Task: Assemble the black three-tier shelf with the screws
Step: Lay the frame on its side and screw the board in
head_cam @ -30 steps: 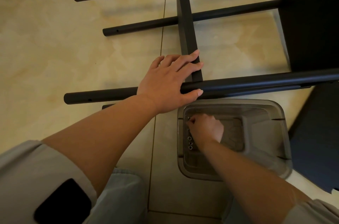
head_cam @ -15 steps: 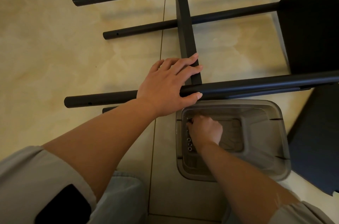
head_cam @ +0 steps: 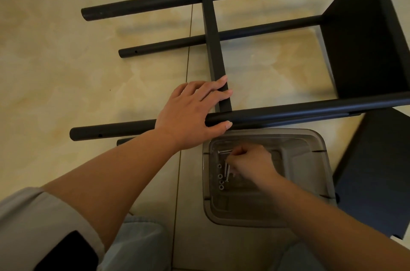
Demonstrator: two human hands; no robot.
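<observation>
Your black shelf frame (head_cam: 244,115) lay on its side on the floor, four round legs running left to right, a flat crossbar (head_cam: 214,48) joining them and one black shelf panel (head_cam: 363,37) fixed at the right end. A loose black panel (head_cam: 372,170) rested at the right. Silver screws (head_cam: 226,172) and washers (head_cam: 220,176) sat in the grey tray (head_cam: 310,182) below.

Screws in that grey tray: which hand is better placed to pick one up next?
The right hand. It is already inside the grey tray, fingers curled down among the screws. The left hand is busy resting on the black shelf frame, thumb under its tube, apparently steadying it.
</observation>
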